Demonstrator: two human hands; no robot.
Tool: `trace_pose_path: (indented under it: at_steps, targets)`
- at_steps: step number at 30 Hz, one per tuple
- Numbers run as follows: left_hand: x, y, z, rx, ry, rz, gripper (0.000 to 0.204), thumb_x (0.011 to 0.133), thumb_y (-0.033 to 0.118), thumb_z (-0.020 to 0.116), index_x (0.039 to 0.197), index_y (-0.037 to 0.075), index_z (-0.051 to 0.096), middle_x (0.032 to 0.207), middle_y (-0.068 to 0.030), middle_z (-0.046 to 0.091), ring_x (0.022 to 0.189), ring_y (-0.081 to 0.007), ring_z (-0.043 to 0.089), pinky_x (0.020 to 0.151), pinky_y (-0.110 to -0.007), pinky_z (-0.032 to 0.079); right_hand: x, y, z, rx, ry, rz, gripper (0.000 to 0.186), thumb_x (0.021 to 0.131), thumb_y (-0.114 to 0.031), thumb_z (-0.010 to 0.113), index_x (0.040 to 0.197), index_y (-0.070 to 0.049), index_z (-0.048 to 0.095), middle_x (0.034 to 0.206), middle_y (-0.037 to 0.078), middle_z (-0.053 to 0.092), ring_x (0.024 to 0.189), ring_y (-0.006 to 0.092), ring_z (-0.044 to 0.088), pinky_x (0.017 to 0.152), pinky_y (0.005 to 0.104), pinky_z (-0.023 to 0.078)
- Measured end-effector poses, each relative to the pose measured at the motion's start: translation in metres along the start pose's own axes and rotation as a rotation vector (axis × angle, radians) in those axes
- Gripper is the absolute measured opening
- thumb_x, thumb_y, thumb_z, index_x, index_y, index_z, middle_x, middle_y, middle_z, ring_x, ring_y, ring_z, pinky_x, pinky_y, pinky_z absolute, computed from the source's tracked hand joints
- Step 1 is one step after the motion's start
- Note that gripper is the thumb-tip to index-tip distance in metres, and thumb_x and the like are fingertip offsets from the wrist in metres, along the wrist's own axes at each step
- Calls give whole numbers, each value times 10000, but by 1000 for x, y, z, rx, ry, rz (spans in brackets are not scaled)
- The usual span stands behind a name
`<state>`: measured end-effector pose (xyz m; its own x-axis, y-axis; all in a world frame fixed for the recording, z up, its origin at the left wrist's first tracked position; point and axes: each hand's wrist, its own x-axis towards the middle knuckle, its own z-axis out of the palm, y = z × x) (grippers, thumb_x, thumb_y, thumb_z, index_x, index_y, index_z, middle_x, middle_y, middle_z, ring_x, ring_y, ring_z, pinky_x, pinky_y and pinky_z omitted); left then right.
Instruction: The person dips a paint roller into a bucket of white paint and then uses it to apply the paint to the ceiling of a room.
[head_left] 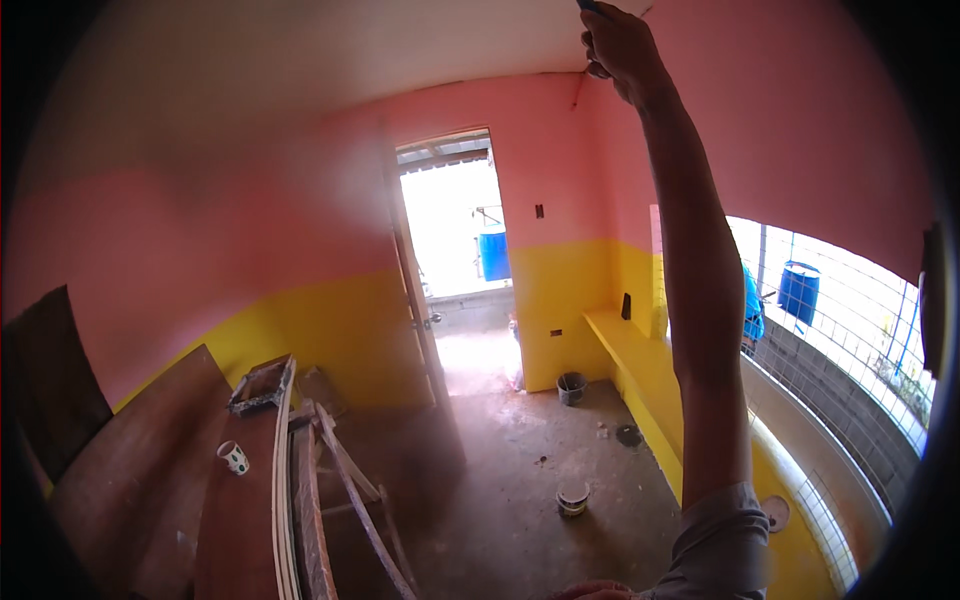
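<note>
My right arm reaches up high across the right side of the view, with a grey sleeve at its base. At the top edge my right hand (622, 52) is closed around a tool with a blue handle (590, 6); the rest of that tool is out of the picture. The hand is up by the pale ceiling (480, 40), near where it meets the pink wall (780, 100). My left hand cannot be made out. A small brownish shape (598, 590) shows at the bottom edge, too cut off to name.
An open door (410, 270) leads outside. On the floor are a dark bucket (571, 388) and a small white tub (573, 499). Wooden ladder-like rails (350, 470) stand at lower left, beside a brown board with a paper cup (233, 458) and a tray (262, 386). A yellow ledge (630, 355) runs rightward.
</note>
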<state>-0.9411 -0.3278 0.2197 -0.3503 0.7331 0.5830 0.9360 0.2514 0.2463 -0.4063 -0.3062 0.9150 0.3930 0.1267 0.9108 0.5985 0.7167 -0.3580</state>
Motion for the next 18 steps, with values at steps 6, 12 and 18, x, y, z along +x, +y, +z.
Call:
trace_pose_path:
  at_steps: [6, 12, 18]
  targets:
    - [-7, 8, -17, 100, 12, -132, 347, 773, 377, 628, 1002, 118, 663, 971, -141, 639, 998, -363, 551, 953, -530, 383, 64, 80, 55, -10, -44, -35, 144, 891, -132, 475, 860, -55, 593, 588, 17, 466, 522, 141, 513, 398, 323, 411]
    - [-15, 3, 7, 261, 39, -255, 402, 776, 395, 619, 1058, 110, 645, 1097, -159, 608, 1093, -410, 503, 987, -562, 351, 114, 165, 86, 56, -117, 10, 205, 938, -152, 482, 1060, -5, 556, 659, 21, 449, 480, 73, 389, 401, 242, 322]
    - [-3, 1, 23, 263, 107, -206, 453, 794, 442, 635, 1109, 119, 594, 1117, -162, 582, 1098, -426, 493, 992, -596, 320, 34, 146, 90, 59, -19, -62, 176, 943, -143, 471, 998, 13, 531, 648, 26, 433, 471, 87, 384, 390, 261, 310]
